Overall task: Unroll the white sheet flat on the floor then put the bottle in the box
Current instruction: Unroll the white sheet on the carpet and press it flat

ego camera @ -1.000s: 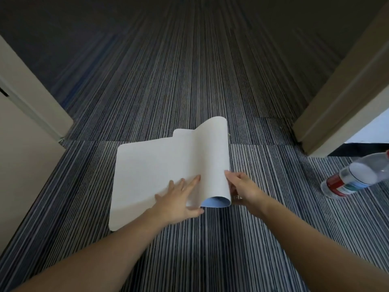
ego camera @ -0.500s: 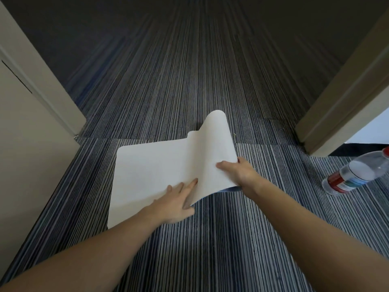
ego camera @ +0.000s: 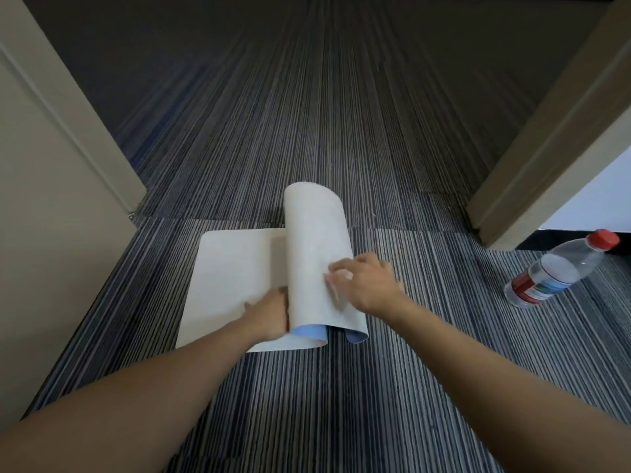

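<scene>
The white sheet (ego camera: 235, 278), blue on its underside, lies on the striped carpet. Its left half is flat and its right half stands curled over in a loose roll (ego camera: 317, 254). My left hand (ego camera: 269, 314) presses flat on the sheet at the foot of the curl, its fingers partly hidden behind it. My right hand (ego camera: 367, 281), blurred, rests on the right side of the curl with its fingers over the sheet's edge. A clear plastic bottle (ego camera: 560, 269) with a red cap and red label lies on its side on the carpet at the right. No box is in view.
A beige door or panel (ego camera: 51, 213) stands along the left. A beige door frame (ego camera: 546, 145) runs diagonally at the right, just behind the bottle. Striped carpet (ego camera: 307, 114) stretches far ahead.
The sheet's right half has curled up higher into a rounder roll. My right hand moved from the sheet's near edge up onto the curl. My left hand slid right, under the curl's foot.
</scene>
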Demonstrator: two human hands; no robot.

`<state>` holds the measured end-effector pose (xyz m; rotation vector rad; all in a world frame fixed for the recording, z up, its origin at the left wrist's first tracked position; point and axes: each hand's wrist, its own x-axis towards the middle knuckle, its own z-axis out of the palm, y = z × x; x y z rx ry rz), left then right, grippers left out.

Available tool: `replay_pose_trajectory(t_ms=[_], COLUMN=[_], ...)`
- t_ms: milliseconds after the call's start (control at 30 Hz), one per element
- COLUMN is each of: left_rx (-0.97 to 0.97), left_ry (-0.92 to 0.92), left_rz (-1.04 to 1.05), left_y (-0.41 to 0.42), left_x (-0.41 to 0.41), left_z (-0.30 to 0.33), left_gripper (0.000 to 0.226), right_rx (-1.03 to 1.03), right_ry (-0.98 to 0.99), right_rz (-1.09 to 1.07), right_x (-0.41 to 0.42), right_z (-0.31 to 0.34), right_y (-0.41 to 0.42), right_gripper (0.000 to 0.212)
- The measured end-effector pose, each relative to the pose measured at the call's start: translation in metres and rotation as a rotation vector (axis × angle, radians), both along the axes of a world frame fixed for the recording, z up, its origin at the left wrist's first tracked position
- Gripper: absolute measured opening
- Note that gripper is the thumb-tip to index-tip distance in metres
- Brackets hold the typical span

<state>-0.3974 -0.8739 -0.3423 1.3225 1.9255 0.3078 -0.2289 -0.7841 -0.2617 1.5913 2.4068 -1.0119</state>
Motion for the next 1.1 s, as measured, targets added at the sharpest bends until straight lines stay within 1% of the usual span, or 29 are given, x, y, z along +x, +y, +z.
replay_pose_trajectory(t_ms=[33, 133, 167, 200, 233, 267, 333, 367, 433, 467, 533, 600, 700, 800, 933, 1000, 1033, 1100], left_rx=[0.099, 0.306, 0.376, 0.424, 0.456, 0.459, 0.367, 0.284, 0.120, 0.062, -0.010, -0.044, -0.052, -0.034, -0.016, -0.012, -0.009, 0.002], left_ry=[-0.078, -0.203, -0.245, -0.280, -0.270, -0.193, 0.067, 0.175, 0.306, 0.337, 0.347, 0.354, 0.403, 0.375, 0.326, 0.287, 0.266, 0.252], left_rz=[0.169, 0.671, 0.812, 0.889, 0.866, 0.735, 0.371, 0.241, 0.095, 0.042, -0.048, -0.091, -0.129, -0.118, -0.079, -0.071, -0.069, -0.088], left_y=[0.002, 0.009, 0.012, 0.015, 0.018, 0.019, 0.020, 0.019, 0.014, 0.011, 0.008, 0.008, 0.010, 0.010, 0.012, 0.020, 0.025, 0.036], left_x=[-0.004, -0.017, -0.022, -0.025, -0.027, -0.028, -0.026, -0.022, -0.016, -0.012, -0.004, 0.004, 0.013, 0.017, 0.022, 0.030, 0.037, 0.058], left_z=[0.003, 0.017, 0.020, 0.024, 0.028, 0.031, 0.027, 0.024, 0.015, 0.010, 0.004, -0.002, -0.010, -0.011, -0.006, -0.001, 0.001, 0.005], left_gripper=[0.025, 0.029, 0.028, 0.031, 0.036, 0.042, 0.055, 0.060, 0.070, 0.074, 0.079, 0.081, 0.076, 0.069, 0.063, 0.067, 0.070, 0.076], right_rx=[-0.004, -0.062, -0.063, -0.061, -0.060, -0.066, -0.076, -0.079, -0.132, -0.182, -0.309, -0.368, -0.335, -0.356, -0.339, -0.300, -0.252, -0.126], right_ry=[0.017, 0.066, 0.061, 0.050, 0.050, 0.069, 0.146, 0.183, 0.203, 0.192, 0.179, 0.154, 0.133, 0.236, 0.305, 0.352, 0.343, 0.245], right_rz=[0.018, 0.047, 0.074, 0.104, 0.124, 0.119, 0.032, -0.042, -0.202, -0.260, -0.317, -0.310, -0.306, -0.386, -0.420, -0.441, -0.429, -0.383], right_x=[0.000, -0.005, -0.010, -0.015, -0.020, -0.025, -0.030, -0.028, -0.022, -0.018, -0.013, -0.013, -0.018, -0.024, -0.030, -0.026, -0.022, -0.007], right_z=[-0.011, -0.031, -0.034, -0.036, -0.038, -0.041, -0.050, -0.053, -0.060, -0.063, -0.068, -0.070, -0.073, -0.070, -0.061, -0.051, -0.045, -0.035], right_y=[-0.003, -0.015, -0.018, -0.021, -0.023, -0.025, -0.027, -0.025, -0.021, -0.019, -0.021, -0.028, -0.032, -0.029, -0.026, -0.024, -0.022, -0.018], right_gripper=[0.040, 0.045, 0.045, 0.044, 0.043, 0.041, 0.043, 0.050, 0.071, 0.080, 0.088, 0.089, 0.085, 0.077, 0.071, 0.066, 0.064, 0.061])
